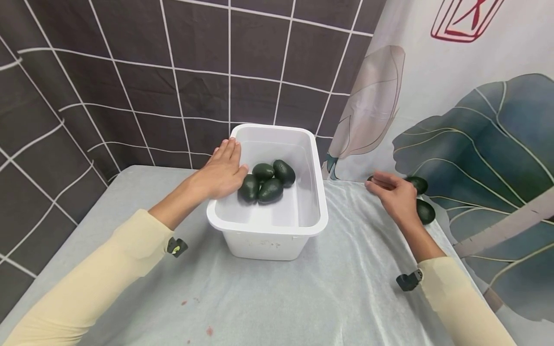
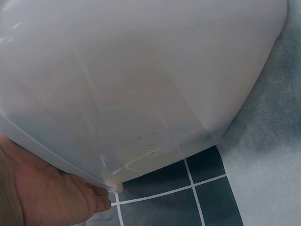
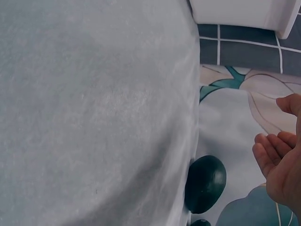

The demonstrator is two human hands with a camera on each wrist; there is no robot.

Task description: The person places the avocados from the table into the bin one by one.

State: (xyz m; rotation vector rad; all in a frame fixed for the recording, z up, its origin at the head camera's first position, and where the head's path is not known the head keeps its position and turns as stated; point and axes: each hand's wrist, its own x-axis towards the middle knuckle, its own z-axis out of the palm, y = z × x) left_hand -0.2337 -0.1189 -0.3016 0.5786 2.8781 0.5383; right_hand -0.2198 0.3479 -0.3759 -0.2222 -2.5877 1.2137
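Note:
A white plastic tub (image 1: 268,242) stands on the cloth-covered table, with several dark green avocados (image 1: 271,191) grouped inside toward its left. My left hand (image 1: 222,173) rests on the tub's left rim, fingers straight and thumb reaching over the inside. The left wrist view shows that hand (image 2: 56,193) along the rim, beside the tub wall (image 2: 141,94). My right hand (image 1: 394,194) is at the table's right side, just above a partly hidden avocado (image 1: 370,178). The right wrist view shows this hand (image 3: 284,160) holding nothing, fingers loosely bent, apart from an avocado (image 3: 205,184).
Two more avocados, one farther back (image 1: 417,184) and one nearer (image 1: 425,212), lie by the right table edge. A dark tiled-pattern backdrop (image 1: 199,91) hangs behind the tub. A leaf-printed curtain (image 1: 484,139) borders the right. The grey-blue cloth (image 1: 277,298) has small reddish spots.

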